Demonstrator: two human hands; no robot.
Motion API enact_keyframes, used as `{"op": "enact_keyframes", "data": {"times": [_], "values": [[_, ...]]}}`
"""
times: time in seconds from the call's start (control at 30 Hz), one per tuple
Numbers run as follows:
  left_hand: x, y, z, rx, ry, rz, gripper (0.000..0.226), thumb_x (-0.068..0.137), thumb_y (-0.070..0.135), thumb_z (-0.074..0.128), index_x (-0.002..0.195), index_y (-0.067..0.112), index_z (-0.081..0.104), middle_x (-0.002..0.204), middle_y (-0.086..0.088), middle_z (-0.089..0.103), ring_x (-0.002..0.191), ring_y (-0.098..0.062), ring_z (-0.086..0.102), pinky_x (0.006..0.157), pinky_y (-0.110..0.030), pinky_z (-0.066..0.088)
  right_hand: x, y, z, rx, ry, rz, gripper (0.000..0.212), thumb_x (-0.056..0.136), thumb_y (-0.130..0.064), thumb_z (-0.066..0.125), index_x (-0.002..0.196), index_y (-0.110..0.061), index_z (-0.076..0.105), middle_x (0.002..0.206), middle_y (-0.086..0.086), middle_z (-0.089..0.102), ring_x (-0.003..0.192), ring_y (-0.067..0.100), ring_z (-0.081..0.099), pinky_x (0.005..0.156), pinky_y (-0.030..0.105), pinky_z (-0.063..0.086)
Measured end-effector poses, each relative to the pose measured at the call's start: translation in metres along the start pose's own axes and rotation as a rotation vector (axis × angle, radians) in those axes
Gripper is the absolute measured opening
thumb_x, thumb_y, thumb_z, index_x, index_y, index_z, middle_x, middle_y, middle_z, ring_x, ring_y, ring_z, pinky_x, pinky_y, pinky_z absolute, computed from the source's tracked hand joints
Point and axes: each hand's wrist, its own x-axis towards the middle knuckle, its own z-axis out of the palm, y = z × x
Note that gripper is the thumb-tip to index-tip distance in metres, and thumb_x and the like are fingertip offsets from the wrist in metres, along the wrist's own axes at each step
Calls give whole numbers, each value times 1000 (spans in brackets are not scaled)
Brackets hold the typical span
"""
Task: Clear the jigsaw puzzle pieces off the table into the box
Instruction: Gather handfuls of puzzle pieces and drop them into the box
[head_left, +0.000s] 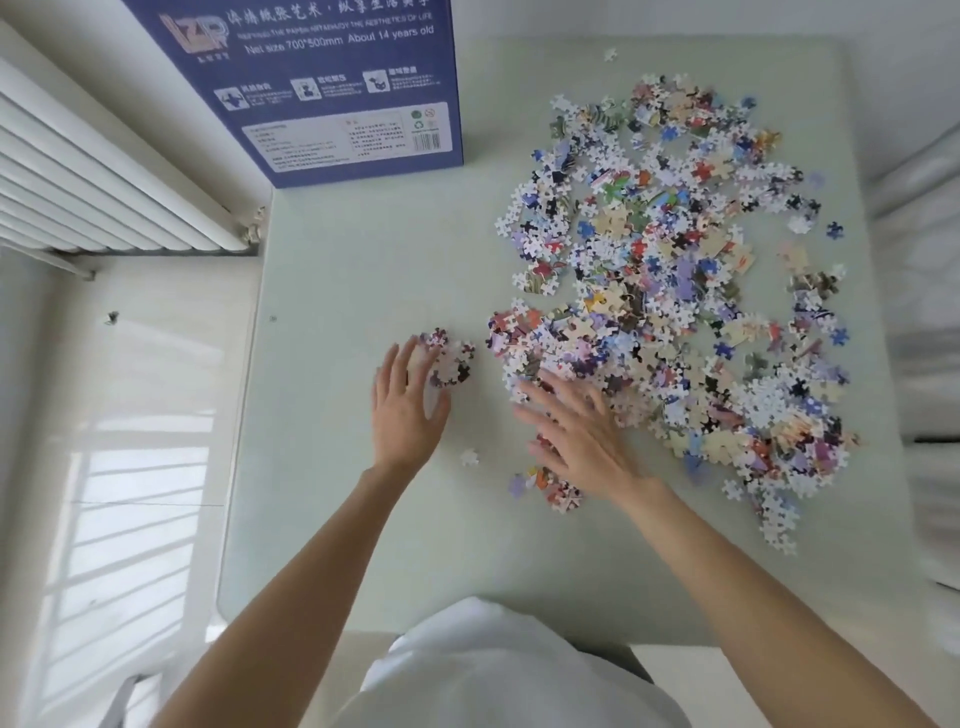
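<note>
At centre frame, a person's left hand (408, 410) is lying flat with fingers spread, its fingertips touching a small cluster of jigsaw pieces (451, 356) set apart on the pale green table (337, 291). Just to the right, the right hand (576, 434) is pressing down with straight, splayed fingers on the near edge of the main heap of puzzle pieces (675, 291), a few loose pieces (553, 486) showing beneath its palm; neither hand is gripping anything. A single white piece (469, 457) is lying between the two wrists. Most of the puzzle is spreading across the right half of the table, from the upper right down toward the lower right. In the upper left, a blue box (332, 88) with white print is standing at the table's far edge, well apart from the pieces. A white radiator (104, 176) is running along the left edge.
</note>
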Motion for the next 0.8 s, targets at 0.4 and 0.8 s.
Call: {"op": "enact_keyframes", "data": {"times": [0.4, 0.8], "values": [[17, 57, 50, 80, -293, 86, 60, 93, 50, 8, 149, 27, 7, 155, 10, -4, 144, -10, -11, 114, -25, -16, -17, 11, 30, -295, -119, -202, 54, 100, -47, 15, 148, -24, 18, 155, -2, 18, 145, 24, 3, 116, 50, 1], [41, 116, 47, -93, -206, -61, 72, 86, 39, 62, 145, 17, 28, 147, -5, 33, 134, -23, 30, 108, -38, 33, -11, 111, -41, 238, 327, 370, 52, 85, -45, 54, 126, -15, 54, 135, 8, 48, 127, 25, 40, 106, 50, 32]]}}
